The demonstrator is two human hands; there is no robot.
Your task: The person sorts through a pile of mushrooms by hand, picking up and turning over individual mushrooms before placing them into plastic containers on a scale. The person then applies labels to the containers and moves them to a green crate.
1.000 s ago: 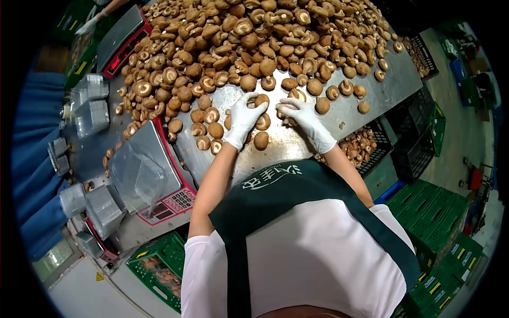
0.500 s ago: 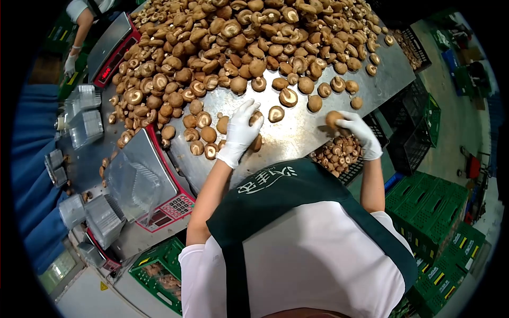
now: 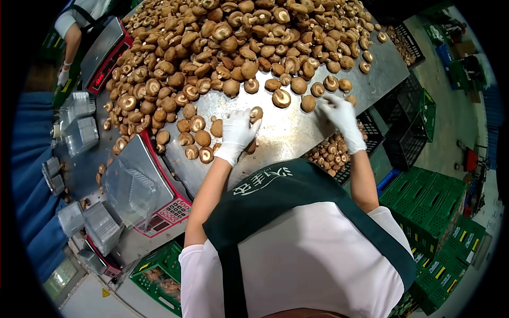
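My left hand (image 3: 237, 133), in a white glove, is closed around a brown mushroom (image 3: 256, 114) that shows between thumb and fingers. Another mushroom (image 3: 251, 146) sits partly hidden beside its palm. Several loose mushrooms (image 3: 202, 138) lie just left of it on the metal table (image 3: 286, 130). My right hand (image 3: 342, 121), also gloved, is over the table's right edge with its fingers apart and no mushroom visible in them. Near its fingertips are single mushrooms (image 3: 308, 103). Below it stands a black crate (image 3: 344, 174) of small mushrooms (image 3: 331, 153).
A large mushroom heap (image 3: 212, 45) covers the far side. At left are red-edged scales (image 3: 154, 169), clear plastic trays (image 3: 103, 225) and another person's gloved hand (image 3: 63, 77). Green crates (image 3: 424, 204) are stacked at right; another green crate (image 3: 159, 278) stands at lower left.
The mushroom in my right hand is gone from it, and that hand has moved up and left, over the table edge. The lone mushroom right of my left hand no longer shows on the table.
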